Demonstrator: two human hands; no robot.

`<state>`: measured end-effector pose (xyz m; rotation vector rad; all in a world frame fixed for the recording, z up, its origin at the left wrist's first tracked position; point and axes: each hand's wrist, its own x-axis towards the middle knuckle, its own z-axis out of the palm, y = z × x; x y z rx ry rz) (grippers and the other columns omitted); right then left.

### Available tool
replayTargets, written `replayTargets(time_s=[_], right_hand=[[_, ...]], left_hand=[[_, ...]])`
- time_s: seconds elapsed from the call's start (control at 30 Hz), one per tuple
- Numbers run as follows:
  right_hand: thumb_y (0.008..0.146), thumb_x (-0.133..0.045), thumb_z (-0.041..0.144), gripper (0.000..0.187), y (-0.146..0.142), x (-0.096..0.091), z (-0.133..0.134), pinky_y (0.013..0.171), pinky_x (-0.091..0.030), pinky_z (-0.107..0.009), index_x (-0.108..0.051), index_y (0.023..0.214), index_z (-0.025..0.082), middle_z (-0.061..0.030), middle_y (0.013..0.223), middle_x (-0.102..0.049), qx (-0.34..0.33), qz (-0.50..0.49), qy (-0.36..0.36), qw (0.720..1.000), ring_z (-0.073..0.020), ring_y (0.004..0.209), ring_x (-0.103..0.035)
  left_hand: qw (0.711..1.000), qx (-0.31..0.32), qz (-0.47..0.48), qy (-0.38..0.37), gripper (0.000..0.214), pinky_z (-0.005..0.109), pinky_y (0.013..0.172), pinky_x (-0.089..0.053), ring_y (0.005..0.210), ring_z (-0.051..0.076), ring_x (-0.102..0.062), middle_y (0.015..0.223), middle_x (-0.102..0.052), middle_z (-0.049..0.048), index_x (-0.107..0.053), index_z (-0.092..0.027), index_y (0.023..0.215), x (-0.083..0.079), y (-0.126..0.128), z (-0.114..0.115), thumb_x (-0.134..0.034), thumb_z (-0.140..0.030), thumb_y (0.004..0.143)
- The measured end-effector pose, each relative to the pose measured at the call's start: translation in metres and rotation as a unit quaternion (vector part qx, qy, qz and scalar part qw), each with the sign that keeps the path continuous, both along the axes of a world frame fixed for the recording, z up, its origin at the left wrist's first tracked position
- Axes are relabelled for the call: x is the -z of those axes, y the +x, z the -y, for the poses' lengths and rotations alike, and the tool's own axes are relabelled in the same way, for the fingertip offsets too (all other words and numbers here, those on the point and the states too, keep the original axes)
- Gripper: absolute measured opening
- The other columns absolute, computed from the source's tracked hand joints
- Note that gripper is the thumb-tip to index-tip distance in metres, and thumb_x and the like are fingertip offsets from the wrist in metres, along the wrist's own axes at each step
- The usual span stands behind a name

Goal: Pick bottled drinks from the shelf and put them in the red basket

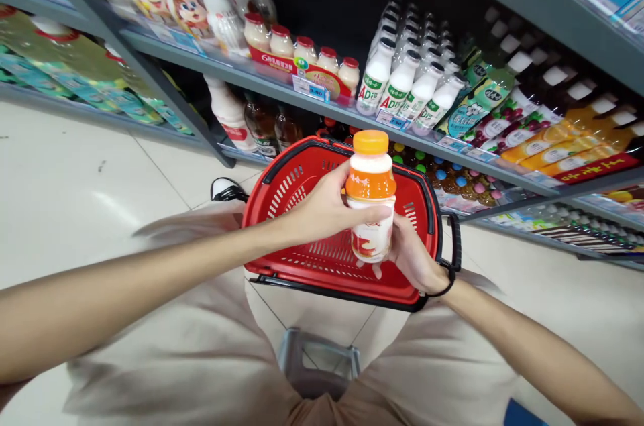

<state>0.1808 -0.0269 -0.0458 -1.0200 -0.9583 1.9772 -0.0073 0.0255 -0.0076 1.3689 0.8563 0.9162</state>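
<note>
A white drink bottle with an orange cap and orange label is held upright over a red plastic shopping basket. My left hand wraps round the bottle's middle from the left. My right hand cups its base from below and the right, with a black band on the wrist. The basket looks empty and rests by my knees; its black handles lie folded at the rim.
Grey store shelves run across the back, stocked with white AD bottles, red-capped small bottles and colourful drink bottles. Pale tiled floor lies to the left. A small grey stool sits between my legs.
</note>
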Motion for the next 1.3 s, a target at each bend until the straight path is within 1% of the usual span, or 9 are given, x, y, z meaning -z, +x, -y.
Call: replayTargets(time_s=[0.23,0.3,0.4,0.57,0.77,0.9,1.03,1.17,1.3], right_hand=[[0.081,-0.086,0.054,0.045,0.009,-0.004,0.003,0.07,-0.063,-0.03,-0.072,0.107,0.02,-0.0052,0.098,-0.076,-0.076,-0.09,0.027,0.993,-0.0187,0.082,-0.072],[0.079,-0.09,0.049,0.047,0.006,-0.007,0.007,0.07,-0.065,-0.034,-0.071,0.11,0.019,-0.0063,0.098,-0.076,-0.122,-0.116,0.017,0.986,-0.0211,0.085,-0.072],[0.078,-0.091,0.042,0.045,0.0,-0.008,0.013,0.057,-0.062,-0.029,-0.071,0.108,0.016,-0.0062,0.094,-0.074,-0.09,-0.09,0.032,0.991,-0.0174,0.075,-0.068],[0.08,-0.089,0.042,0.036,-0.002,-0.009,0.014,0.048,-0.049,-0.021,-0.067,0.092,0.016,0.0004,0.077,-0.067,-0.02,0.007,0.07,0.997,-0.0081,0.053,-0.053],[0.07,-0.094,0.033,0.046,0.002,-0.003,0.013,0.075,-0.056,-0.027,-0.067,0.104,0.017,-0.0015,0.093,-0.071,0.057,0.12,0.141,0.981,-0.0126,0.076,-0.062],[0.07,-0.094,0.035,0.05,0.004,0.002,0.018,0.083,-0.057,-0.031,-0.067,0.109,0.018,-0.0033,0.102,-0.071,0.053,0.142,0.165,0.975,-0.0162,0.086,-0.064],[0.069,-0.095,0.037,0.057,0.007,0.0,0.019,0.08,-0.057,-0.031,-0.062,0.112,0.021,-0.0023,0.101,-0.07,0.045,0.116,0.142,0.982,-0.0165,0.085,-0.065],[0.071,-0.094,0.041,0.055,0.011,-0.007,0.012,0.061,-0.055,-0.027,-0.061,0.111,0.021,-0.0038,0.097,-0.072,0.013,0.028,0.085,0.996,-0.0166,0.077,-0.066],[0.078,-0.089,0.046,0.051,0.014,-0.013,0.003,0.053,-0.055,-0.03,-0.065,0.115,0.021,-0.0079,0.1,-0.075,-0.023,-0.036,0.062,0.997,-0.0215,0.076,-0.069]], left_hand=[[0.981,-0.045,0.135,-0.128,0.048,0.028,0.07,-0.058,0.078,0.019,-0.072,0.095,-0.078,0.007,-0.072,-0.012,0.098,-0.01,0.001,-0.005,-0.09,-0.049,0.071],[0.974,-0.045,0.146,-0.167,0.051,0.03,0.071,-0.059,0.078,0.02,-0.073,0.095,-0.078,0.0086,-0.072,-0.012,0.098,-0.014,0.003,-0.004,-0.093,-0.047,0.067],[0.97,-0.033,0.147,-0.193,0.054,0.033,0.074,-0.061,0.081,0.022,-0.074,0.102,-0.079,0.0117,-0.072,-0.011,0.103,-0.017,0.004,-0.004,-0.095,-0.042,0.065],[0.98,-0.034,0.133,-0.148,0.05,0.034,0.081,-0.062,0.092,0.023,-0.075,0.109,-0.079,0.0125,-0.072,-0.011,0.106,-0.014,0.0,-0.01,-0.094,-0.037,0.07],[0.984,-0.021,0.132,-0.119,0.049,0.035,0.086,-0.062,0.097,0.024,-0.076,0.115,-0.078,0.0121,-0.071,-0.013,0.109,-0.012,-0.004,-0.009,-0.094,-0.034,0.071],[0.986,0.001,0.136,-0.101,0.05,0.034,0.085,-0.062,0.097,0.025,-0.077,0.111,-0.079,0.0123,-0.069,-0.012,0.107,-0.016,-0.002,-0.005,-0.094,-0.037,0.071],[0.99,0.003,0.12,-0.072,0.052,0.034,0.084,-0.062,0.098,0.026,-0.076,0.112,-0.078,0.0128,-0.069,-0.012,0.108,-0.02,-0.001,-0.004,-0.094,-0.04,0.071],[0.991,-0.015,0.118,-0.065,0.063,0.038,0.09,-0.061,0.105,0.028,-0.075,0.12,-0.076,0.0131,-0.067,-0.014,0.121,-0.023,-0.005,-0.009,-0.091,-0.048,0.073],[0.994,-0.03,0.107,-0.016,0.059,0.036,0.094,-0.06,0.112,0.028,-0.073,0.122,-0.076,0.0111,-0.069,-0.016,0.112,-0.026,-0.009,-0.014,-0.091,-0.052,0.071]])
